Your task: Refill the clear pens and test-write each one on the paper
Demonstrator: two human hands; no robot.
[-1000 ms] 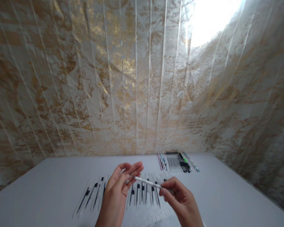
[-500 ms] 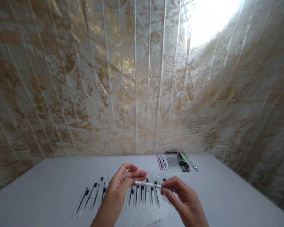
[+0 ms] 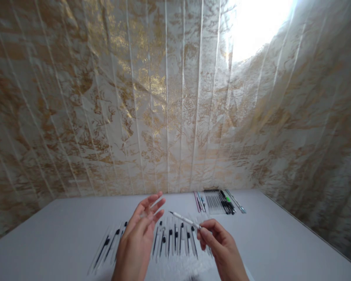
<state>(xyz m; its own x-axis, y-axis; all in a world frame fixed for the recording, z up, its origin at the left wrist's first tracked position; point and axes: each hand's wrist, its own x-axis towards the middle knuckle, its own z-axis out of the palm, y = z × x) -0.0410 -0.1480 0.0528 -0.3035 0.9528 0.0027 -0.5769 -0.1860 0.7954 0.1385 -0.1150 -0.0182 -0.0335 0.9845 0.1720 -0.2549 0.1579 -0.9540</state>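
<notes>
From where I stand, the white pen (image 3: 185, 220) is up in the air above the worktop (image 3: 283, 242), pinched near its rear end between thumb and fingers of the right hand (image 3: 224, 246). Its dark tip (image 3: 171, 212) is bare and points towards the left hand (image 3: 136, 240), which is just beside it but not touching. That left grip looks loose, fingers spread; I cannot tell whether something small sits by the thumb

As for how far things are, I'd judge this pen to be partway: its tip is uncovered, and no cap shows on that end. Below the hands, a row of clear tubes (image 3: 159, 249) lies with dark slim rods (image 3: 100, 253) and black caps (image 3: 106, 241) among them, seemingly loose parts that are not put together. At the back, clear pens (image 3: 213, 203) lie side by side near a pink pen (image 3: 197, 201), looking set apart. Whether those are finished, and how much is left overall, I can't say from here
</notes>
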